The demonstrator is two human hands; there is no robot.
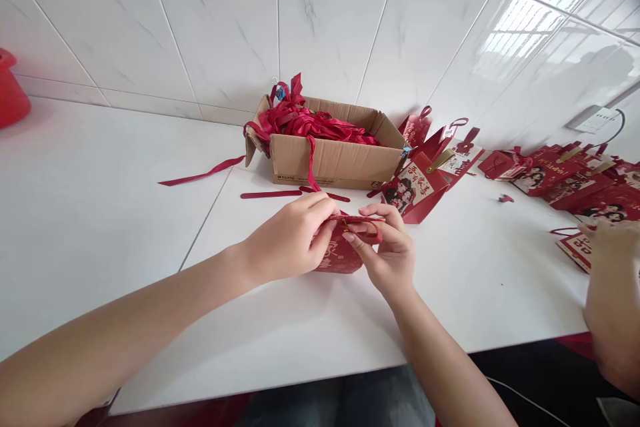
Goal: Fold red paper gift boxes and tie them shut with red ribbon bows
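Smallish red paper box (343,261), near middle of a smooth white table (450,287) — left hand (295,237) has its grip pinched on the top edge, right hand (395,253) pinches that same top by a thin curved strap (378,234). Far side's a plain cardboard carton (340,163) heaped with shiny, crumpled red ribbon (320,125). Flat round-ended strips (270,194) lie just in front; printed red gift boxes (425,183) sit off right.

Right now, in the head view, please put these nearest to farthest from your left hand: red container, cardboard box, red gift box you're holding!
1. Red gift box: touching the left hand, on its right.
2. Cardboard box: just ahead.
3. Red container: far off, left edge.
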